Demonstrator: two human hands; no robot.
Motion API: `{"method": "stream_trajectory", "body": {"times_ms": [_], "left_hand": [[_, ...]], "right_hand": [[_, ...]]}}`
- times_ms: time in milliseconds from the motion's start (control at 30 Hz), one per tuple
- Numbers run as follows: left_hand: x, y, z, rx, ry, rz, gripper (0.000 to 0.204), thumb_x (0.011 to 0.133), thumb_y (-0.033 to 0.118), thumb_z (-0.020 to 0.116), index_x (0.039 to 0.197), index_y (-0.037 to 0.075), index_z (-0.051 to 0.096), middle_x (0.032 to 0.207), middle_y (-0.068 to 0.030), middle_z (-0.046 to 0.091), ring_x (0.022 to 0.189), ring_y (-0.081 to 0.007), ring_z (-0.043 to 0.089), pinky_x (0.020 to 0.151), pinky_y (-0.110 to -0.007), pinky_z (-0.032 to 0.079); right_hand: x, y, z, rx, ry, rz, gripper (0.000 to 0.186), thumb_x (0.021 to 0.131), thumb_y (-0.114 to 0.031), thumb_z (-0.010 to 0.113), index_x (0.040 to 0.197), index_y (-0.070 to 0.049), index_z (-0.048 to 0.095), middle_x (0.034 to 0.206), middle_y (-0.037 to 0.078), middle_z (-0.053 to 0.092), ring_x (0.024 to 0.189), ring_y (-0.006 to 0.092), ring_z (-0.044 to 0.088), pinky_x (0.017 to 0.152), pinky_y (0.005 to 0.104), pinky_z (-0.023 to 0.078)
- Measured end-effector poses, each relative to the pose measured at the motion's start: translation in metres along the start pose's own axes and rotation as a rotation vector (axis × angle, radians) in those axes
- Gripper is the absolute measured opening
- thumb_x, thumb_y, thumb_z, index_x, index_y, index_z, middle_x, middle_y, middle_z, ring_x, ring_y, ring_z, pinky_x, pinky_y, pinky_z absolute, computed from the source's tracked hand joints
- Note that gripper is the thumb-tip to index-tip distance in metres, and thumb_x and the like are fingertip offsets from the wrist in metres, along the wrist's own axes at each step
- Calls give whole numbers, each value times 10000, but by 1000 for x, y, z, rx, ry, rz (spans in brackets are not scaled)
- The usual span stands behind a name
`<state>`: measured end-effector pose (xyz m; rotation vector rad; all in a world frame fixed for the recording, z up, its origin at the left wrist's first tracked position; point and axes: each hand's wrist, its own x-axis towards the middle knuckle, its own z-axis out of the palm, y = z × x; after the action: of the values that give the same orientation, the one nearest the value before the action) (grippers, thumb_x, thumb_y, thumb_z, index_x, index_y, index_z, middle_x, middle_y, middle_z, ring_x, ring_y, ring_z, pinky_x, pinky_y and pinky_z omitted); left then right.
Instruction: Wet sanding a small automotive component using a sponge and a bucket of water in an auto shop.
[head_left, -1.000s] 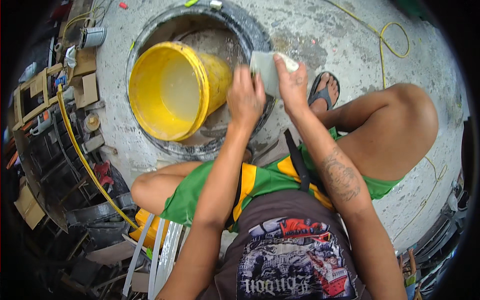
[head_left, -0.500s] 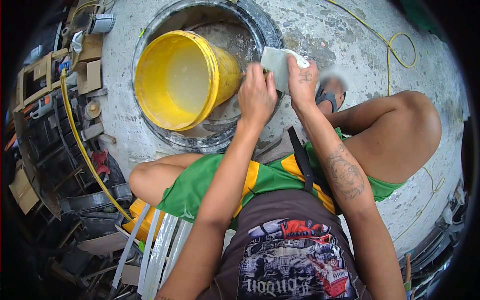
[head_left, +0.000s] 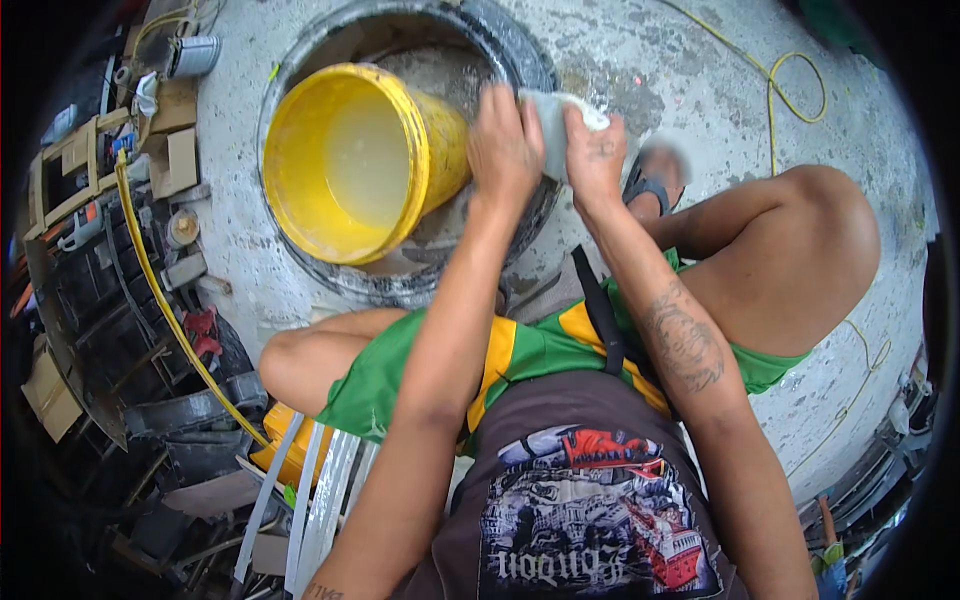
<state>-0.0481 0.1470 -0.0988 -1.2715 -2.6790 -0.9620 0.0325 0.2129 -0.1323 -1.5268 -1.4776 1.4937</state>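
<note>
My right hand [head_left: 595, 160] grips a flat grey piece [head_left: 552, 145] with a crumpled white edge [head_left: 592, 114], thumb on top. My left hand [head_left: 503, 145] is at that piece's left side, slightly blurred, its fingers curled; what lies under them is hidden. Both are over the right part of a round black tub [head_left: 530, 50]. Inside the tub stands a scuffed yellow bucket [head_left: 300, 200], somewhat leaning, with pale cloudy liquid [head_left: 365, 160] in it, just left of my left hand.
My bent legs flank the tub's near side, a sandalled foot [head_left: 650, 185] at its right. Left are cardboard boxes [head_left: 175, 150], black parts, a long yellow strip [head_left: 170, 310] and metal lengths [head_left: 320, 480]. A yellow cable [head_left: 775, 95] loops across the grey floor [head_left: 840, 420].
My left hand has risen along the grey piece, its fingertips now higher on that piece's left edge. The view has shifted slightly; the bucket and tub look unmoved.
</note>
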Motion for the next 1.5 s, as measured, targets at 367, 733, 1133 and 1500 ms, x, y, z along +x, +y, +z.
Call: {"method": "stream_trajectory", "body": {"times_ms": [367, 733, 1133, 1500], "left_hand": [[-41, 7, -12, -108, 0, -30, 167, 991, 145, 611, 988, 6, 518, 980, -284, 605, 800, -523, 623, 661, -587, 491], [-24, 2, -2, -40, -61, 4, 246, 987, 189, 619, 1134, 8, 539, 974, -252, 605, 815, -490, 651, 686, -565, 523], [-43, 6, -17, -168, 119, -166, 234, 995, 170, 626, 1047, -38, 532, 971, -274, 600, 821, -488, 612, 721, -529, 490], [-1, 8, 0, -72, 78, -149, 221, 965, 150, 637, 1072, -19, 544, 999, -305, 614, 894, -528, 637, 741, -545, 519]], "right_hand": [[5, 0, 2, 27, 64, -49, 575, 879, -324, 760, 1109, 170, 576, 1045, 348, 684, 1012, 442, 685, 926, 479, 516], [13, 4, 1, -4, 52, 22, 595, 858, -325, 763, 1112, 182, 582, 1047, 360, 673, 1028, 453, 678, 934, 482, 510], [12, 0, 1, 47, -2, 17, 570, 879, -317, 758, 1110, 171, 577, 1033, 338, 694, 998, 415, 704, 896, 457, 534], [15, 2, -3, 26, -26, -1, 622, 899, -335, 754, 1168, 187, 549, 1077, 320, 677, 1023, 378, 679, 922, 438, 518]]}}
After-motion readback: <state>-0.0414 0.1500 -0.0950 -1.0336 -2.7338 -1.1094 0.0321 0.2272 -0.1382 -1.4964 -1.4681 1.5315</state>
